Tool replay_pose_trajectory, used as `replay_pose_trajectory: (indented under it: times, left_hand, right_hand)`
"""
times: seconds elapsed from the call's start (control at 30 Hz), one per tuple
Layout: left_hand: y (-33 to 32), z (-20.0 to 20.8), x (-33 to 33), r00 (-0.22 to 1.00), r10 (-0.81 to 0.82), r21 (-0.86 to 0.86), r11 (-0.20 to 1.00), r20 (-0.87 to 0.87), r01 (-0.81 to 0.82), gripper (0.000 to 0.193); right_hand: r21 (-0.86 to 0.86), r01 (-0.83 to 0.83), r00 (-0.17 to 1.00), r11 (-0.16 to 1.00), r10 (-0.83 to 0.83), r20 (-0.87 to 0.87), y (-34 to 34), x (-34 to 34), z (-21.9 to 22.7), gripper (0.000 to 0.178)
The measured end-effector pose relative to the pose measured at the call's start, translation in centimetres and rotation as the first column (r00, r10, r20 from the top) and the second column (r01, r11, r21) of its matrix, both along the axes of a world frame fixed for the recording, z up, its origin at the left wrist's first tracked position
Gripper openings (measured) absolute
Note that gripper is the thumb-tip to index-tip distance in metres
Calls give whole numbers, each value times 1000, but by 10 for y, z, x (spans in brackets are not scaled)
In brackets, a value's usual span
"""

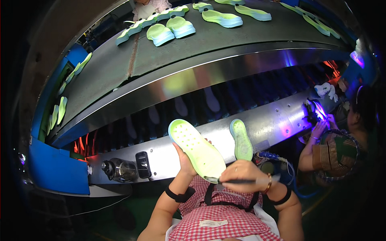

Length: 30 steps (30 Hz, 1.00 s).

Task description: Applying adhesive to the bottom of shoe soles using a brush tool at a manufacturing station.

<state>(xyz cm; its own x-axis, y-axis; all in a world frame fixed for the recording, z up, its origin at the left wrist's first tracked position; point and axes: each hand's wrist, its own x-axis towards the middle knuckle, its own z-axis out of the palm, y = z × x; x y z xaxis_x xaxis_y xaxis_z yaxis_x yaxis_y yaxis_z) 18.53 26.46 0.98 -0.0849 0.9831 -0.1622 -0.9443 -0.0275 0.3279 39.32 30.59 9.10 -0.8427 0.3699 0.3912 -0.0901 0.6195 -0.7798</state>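
A lime-green shoe sole point(197, 148) with a pale blue rim is tilted up in front of me, its holed inner face toward me. My left hand point(185, 161) is closed on its left side, with fingers behind it. My right hand point(243, 173) grips a thin brush point(212, 179), whose dark tip touches the sole's lower end. The brush's handle runs right under the hand and is blurred. Just right of the held sole, a second green sole point(241, 140) lies on the metal ledge point(165, 156), a little beyond my right hand.
Several green-and-blue soles point(221, 18) ride on the dark conveyor belt point(169, 52) beyond. On the ledge's left stand a dark jug point(122, 170) and a black tray point(142, 164). A co-worker point(339, 152) works at right near a purple-lit spot; another person point(150, 7) is across the belt.
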Motion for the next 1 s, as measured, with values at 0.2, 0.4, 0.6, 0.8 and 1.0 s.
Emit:
replay_pose_trajectory:
  times: [0.2, 0.4, 0.6, 0.8, 1.0]
  left_hand:
    - [9, 12, 18, 999, -26, 188, 982, 36, 19, 91]
    - [10, 28, 13, 990, 135, 44, 990, 43, -137, 89]
    - [11, 33, -3, 996, 62, 252, 967, -69, -42, 84]
    - [15, 41, -3, 995, 49, 287, 958, -84, -23, 79]
    - [10, 63, 5, 983, 120, 93, 990, -136, -107, 77]
  right_hand:
    - [30, 241, 956, 970, -232, -178, 3, -27, 7, 16]
    - [-2, 226, 961, 974, -223, -163, 12, -11, 3, 20]
    - [-308, -6, 992, 952, -34, -124, 7, 8, -5, 20]
    - [-317, -16, 1000, 948, 16, -3, 5, 8, -6, 21]
    - [-767, -114, 939, 632, -183, -290, 10, 3, -30, 19]
